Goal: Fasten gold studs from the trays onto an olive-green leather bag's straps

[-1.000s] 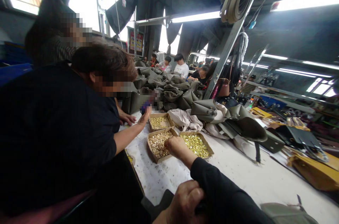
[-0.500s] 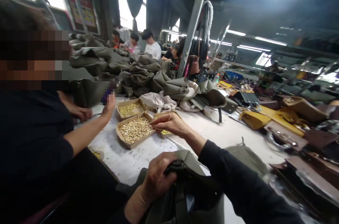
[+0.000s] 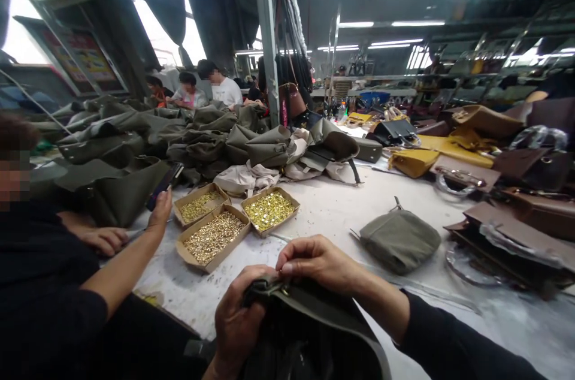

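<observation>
A dark olive bag (image 3: 341,320) lies low in front of me, its opening toward me. My left hand (image 3: 240,311) is closed around the bag's edge, thumb on the near side. Right at that same edge, my right hand (image 3: 309,263) pinches with thumb and forefinger; whatever small piece is between the fingertips is too small to make out. A little gold fitting shows on the rim just below them. Beyond my hands stand cardboard trays of small gold metal pieces: a front tray (image 3: 213,236), a right tray (image 3: 269,210) and a back-left tray (image 3: 200,203).
A co-worker's hand (image 3: 160,212) at left holds a phone (image 3: 166,185). Olive bags (image 3: 193,134) are heaped behind the trays. A small olive pouch (image 3: 399,239) lies on the white table (image 3: 323,206). Brown handbags (image 3: 507,230) and yellow bags (image 3: 413,161) fill the right side.
My right hand has come back from the trays to the bag's edge beside my left hand. The view has swung to the right. My left hand still grips the bag.
</observation>
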Motion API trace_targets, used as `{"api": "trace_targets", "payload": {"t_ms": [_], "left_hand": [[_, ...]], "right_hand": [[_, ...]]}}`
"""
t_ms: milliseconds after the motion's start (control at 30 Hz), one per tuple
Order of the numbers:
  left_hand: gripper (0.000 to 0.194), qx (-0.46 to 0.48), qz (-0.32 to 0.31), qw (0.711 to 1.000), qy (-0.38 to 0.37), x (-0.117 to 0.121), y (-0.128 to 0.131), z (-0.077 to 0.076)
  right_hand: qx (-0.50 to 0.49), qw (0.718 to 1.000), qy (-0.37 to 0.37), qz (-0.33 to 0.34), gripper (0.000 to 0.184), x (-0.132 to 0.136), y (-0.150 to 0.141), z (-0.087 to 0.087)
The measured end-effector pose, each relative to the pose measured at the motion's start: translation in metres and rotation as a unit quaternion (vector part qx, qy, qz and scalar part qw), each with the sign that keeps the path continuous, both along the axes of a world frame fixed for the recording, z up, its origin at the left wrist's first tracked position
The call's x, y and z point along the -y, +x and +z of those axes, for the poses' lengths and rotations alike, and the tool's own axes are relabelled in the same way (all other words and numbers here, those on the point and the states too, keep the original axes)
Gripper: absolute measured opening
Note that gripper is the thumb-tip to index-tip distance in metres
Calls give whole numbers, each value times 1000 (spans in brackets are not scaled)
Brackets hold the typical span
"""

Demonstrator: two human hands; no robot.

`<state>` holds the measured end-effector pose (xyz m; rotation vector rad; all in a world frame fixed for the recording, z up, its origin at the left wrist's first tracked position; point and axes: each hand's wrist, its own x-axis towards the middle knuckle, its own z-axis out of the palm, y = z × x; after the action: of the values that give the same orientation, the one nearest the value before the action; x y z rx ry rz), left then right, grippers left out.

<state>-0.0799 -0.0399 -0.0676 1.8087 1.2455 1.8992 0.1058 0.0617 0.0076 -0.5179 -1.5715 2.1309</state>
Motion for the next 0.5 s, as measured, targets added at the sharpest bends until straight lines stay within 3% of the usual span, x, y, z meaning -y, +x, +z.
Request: {"api": "trace_targets", "payload": {"t_ms": [67, 167, 267, 500], "left_hand": [[29, 24, -29, 999, 16, 10, 2, 6], [31, 40, -41, 998, 24, 24, 3, 13], [30, 56, -46, 997, 18, 33, 5, 19], [29, 135, -36, 990, -13, 39, 9, 19]], "right_hand": [[-17, 999, 35, 0, 28, 13, 3, 2], [-20, 987, 156, -30, 9, 28, 4, 12], [-4, 968, 249, -42, 8, 31, 2, 24], [33, 982, 183, 15, 10, 27, -7, 25]]}}
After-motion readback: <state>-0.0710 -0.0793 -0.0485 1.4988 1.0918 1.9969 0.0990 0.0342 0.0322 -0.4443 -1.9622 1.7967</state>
